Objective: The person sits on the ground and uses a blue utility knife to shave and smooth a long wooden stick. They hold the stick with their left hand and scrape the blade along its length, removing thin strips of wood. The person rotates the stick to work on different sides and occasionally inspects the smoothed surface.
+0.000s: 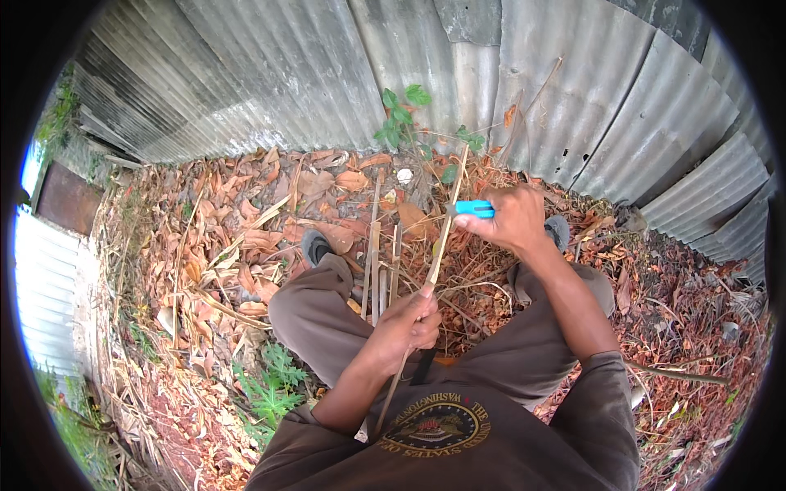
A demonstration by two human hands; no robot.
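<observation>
A long, thin, pale strip of wood or split bamboo [443, 244] slants up and away from my lap. My left hand [406, 324] is closed around its lower part, and the tail end runs down across my shirt. In my right hand [517, 218] is a utility knife with a bright blue handle [475, 209], gripped with the thumb along it. The knife's front end meets the strip at its upper part; the blade itself is too small to make out. Several similar pale strips [375, 266] stand or lean between my legs, just beyond my left hand.
Dry brown leaves [246, 237] and twigs cover the ground around my shoes. A grey corrugated metal fence [286, 74] curves across the far side. Green weeds [270, 383] grow at my left, and a leafy plant [399, 114] stands against the fence.
</observation>
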